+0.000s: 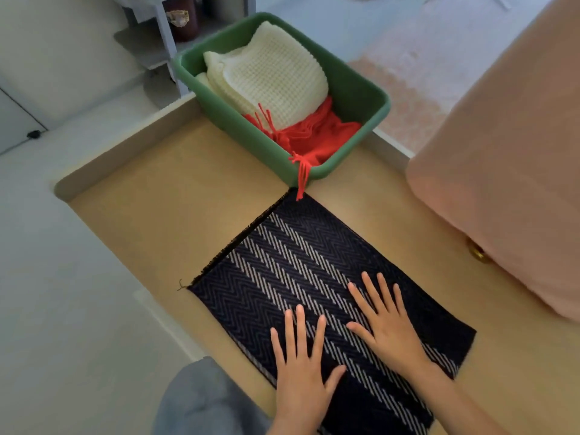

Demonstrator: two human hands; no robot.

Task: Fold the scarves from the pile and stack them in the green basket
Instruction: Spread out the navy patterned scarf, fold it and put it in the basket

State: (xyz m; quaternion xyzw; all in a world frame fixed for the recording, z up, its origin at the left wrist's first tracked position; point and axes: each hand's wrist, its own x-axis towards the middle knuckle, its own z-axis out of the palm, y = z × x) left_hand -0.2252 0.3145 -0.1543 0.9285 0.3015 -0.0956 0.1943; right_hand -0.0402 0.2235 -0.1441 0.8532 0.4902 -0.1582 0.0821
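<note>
Dark navy woven herringbone scarf [301, 271]: matt cloth (frayed edge). Green plastic basket [354, 89]: smooth, faint sheen. Cream waffle-knit scarf [273, 76]: coarse. Tan tabletop [163, 208]: smooth, matt.

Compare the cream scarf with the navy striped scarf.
The cream scarf is plain waffle knit; the navy scarf has white herringbone stripes. The cream scarf lies in the green basket; the navy scarf lies on the table under the left hand and right hand. Both are folded.
</note>
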